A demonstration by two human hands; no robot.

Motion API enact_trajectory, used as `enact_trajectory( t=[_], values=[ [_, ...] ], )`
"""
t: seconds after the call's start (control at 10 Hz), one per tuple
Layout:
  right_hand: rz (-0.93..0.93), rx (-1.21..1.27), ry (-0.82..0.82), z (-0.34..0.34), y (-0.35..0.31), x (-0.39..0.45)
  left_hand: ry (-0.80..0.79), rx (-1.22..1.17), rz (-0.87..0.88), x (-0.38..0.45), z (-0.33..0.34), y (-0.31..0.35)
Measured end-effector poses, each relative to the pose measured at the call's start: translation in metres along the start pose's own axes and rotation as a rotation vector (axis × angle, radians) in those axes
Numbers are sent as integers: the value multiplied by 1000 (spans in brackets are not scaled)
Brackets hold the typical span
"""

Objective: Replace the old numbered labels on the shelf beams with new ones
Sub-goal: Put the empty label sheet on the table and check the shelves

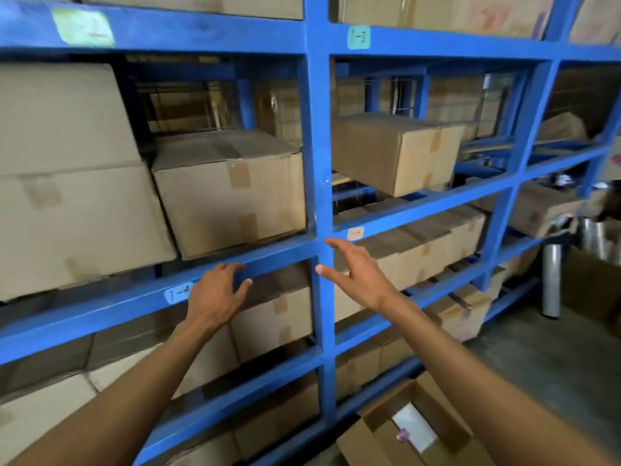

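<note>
Left hand (pixel 215 294) resting on the blue shelf beam (pixel 100 307), grip released, fingers spread, just right of a pale label (pixel 178 292) reading 1-4. Right hand (pixel 356 274) held open in front of the upright post (pixel 319 146), grasping nothing, just below a small orange label (pixel 355 234) on the next beam. Higher up, a green label (pixel 359 37) marked 1-3. Cardboard boxes (pixel 232 190) filling the shelves.
</note>
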State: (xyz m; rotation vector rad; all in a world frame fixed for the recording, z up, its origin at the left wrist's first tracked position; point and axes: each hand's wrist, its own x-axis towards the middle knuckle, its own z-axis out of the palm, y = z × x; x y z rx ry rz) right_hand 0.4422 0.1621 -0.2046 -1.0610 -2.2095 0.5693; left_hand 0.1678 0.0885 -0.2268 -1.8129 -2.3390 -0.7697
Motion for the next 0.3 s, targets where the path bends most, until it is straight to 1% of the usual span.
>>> enact_trajectory(
  t=[0.1,0.2,0.3],
  values=[
    [-13,-24,-86,26,-2,-3,-46,10,-45,-22,6,-32],
    [9,-10,-194,59,2,-14,-116,-52,-102,-45,14,-62],
    [134,78,-384,105,25,-44,-257,-130,-210,-96,49,-97]
  ],
)
